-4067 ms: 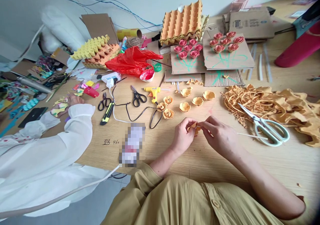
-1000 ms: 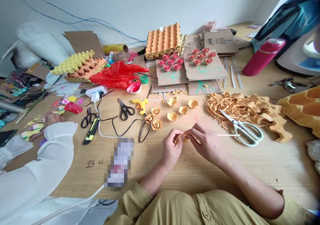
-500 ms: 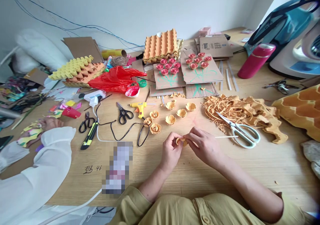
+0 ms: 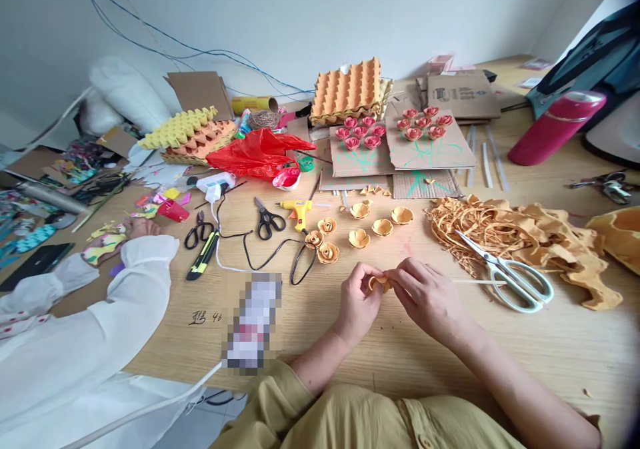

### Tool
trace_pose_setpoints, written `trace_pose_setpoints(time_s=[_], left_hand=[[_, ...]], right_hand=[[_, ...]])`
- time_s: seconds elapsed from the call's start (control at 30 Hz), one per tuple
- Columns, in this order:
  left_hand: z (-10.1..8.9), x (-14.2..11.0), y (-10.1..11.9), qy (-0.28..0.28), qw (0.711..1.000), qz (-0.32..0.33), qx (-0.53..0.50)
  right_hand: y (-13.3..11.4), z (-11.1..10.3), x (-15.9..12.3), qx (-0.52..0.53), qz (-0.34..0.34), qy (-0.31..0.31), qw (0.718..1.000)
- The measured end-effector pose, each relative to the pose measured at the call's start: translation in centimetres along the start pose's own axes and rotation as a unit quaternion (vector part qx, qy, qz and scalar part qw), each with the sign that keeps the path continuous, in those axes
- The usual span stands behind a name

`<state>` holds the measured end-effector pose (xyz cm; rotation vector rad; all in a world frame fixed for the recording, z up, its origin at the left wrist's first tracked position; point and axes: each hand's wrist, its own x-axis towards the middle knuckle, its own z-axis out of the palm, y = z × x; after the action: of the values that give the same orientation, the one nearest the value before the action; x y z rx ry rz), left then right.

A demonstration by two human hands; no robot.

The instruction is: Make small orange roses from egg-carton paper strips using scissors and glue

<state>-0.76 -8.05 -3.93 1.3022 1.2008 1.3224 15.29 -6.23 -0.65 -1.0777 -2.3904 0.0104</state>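
Orange petal piece (image 4: 377, 285): between both hands, near the table (image 4: 430, 376)
Left hand (image 4: 357, 306): pinching its left side
Right hand (image 4: 429, 297): fingertips pinching its right edge
Beyond: four orange cups (image 4: 383, 227), three rolled flowers (image 4: 328, 253)
Obstruction: black cord (image 4: 273, 257) looping beside those flowers
Right: open scissors (image 4: 525, 286), blades against orange scraps (image 4: 515, 229)
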Motion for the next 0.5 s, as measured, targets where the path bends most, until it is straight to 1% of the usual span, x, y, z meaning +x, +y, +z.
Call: trace_pose_setpoints(time_s=[0.07,0.13,0.27,0.33,0.43,0.5], left_hand=[[0.1,0.0,0.1,0.011,1.000,-0.005,-0.005],[0.1,0.1,0.0,0.010,1.000,-0.013,-0.009],[-0.3,0.4,-0.4,-0.021,0.999,-0.041,0.017],[-0.6,0.5,-0.5,-0.042,0.997,-0.054,0.029],[-0.9,0.8,-0.4,-0.043,0.996,-0.068,0.036],[-0.9,0.9,-0.3,-0.047,0.995,-0.091,-0.001]], right_hand=[[0.0,0.0,0.1,-0.004,0.002,0.003,1.000],[-0.1,0.1,0.1,-0.018,0.000,-0.001,1.000],[0.0,0.6,0.0,-0.029,0.003,-0.017,0.999],[0.2,0.7,-0.1,-0.015,0.021,-0.018,1.000],[0.6,0.5,-0.1,0.019,0.062,-0.004,0.998],[0.9,0.1,-0.1,0.049,0.102,0.009,0.994]])
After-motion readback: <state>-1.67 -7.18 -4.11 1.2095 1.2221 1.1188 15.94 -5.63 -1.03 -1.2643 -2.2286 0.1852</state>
